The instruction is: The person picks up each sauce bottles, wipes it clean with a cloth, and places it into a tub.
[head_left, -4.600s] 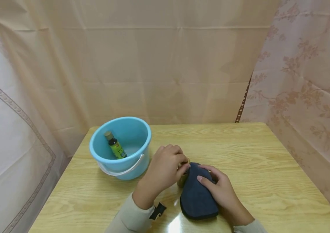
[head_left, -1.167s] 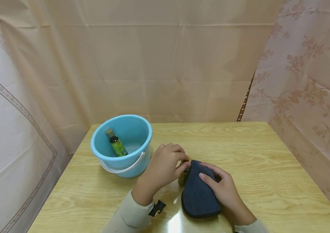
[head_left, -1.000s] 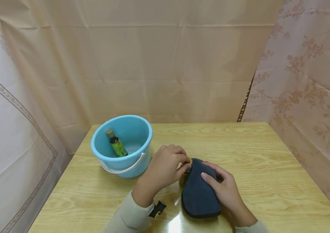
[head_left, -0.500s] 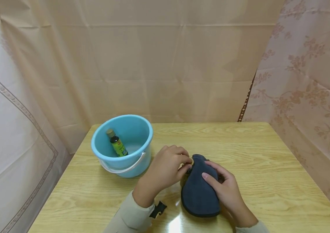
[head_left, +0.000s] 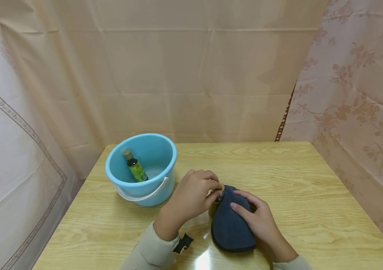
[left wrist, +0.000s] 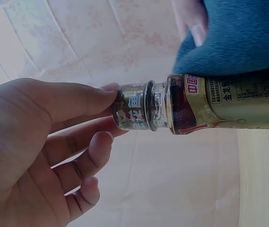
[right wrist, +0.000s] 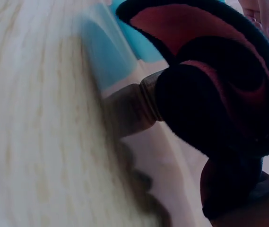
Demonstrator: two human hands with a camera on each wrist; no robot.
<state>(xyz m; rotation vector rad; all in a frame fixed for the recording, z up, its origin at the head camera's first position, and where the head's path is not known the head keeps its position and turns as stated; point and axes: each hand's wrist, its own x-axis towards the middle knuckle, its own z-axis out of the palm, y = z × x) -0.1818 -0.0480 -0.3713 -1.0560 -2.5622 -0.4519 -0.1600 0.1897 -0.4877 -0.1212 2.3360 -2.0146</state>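
Note:
In the head view, my left hand (head_left: pixel 191 193) pinches the gold-brown cap of a small sauce bottle (head_left: pixel 213 210) standing on the table. The left wrist view shows thumb and fingertips on the cap (left wrist: pixel 132 106), and a pale label with Chinese print on the bottle (left wrist: pixel 233 106). My right hand (head_left: pixel 260 219) grips a navy plush item (head_left: pixel 232 228), its thumb on top. The item lies against the bottle and covers part of it. In the right wrist view the item (right wrist: pixel 191 104) is folded over, with a red lining; its exact kind is unclear.
A light blue bucket (head_left: pixel 157 197) with a white handle stands to the left. Inside leans a dark bottle (head_left: pixel 137 170) with a green label. The wooden table (head_left: pixel 296 180) is bordered by beige curtains (head_left: pixel 191 75). A black strap piece (head_left: pixel 183 243) hangs by the left sleeve.
Over the last second the plush item has shifted slightly up along the bottle, then back down, changing its tilt with the right hand. The left hand has stayed on the cap; the bucket is unmoved.

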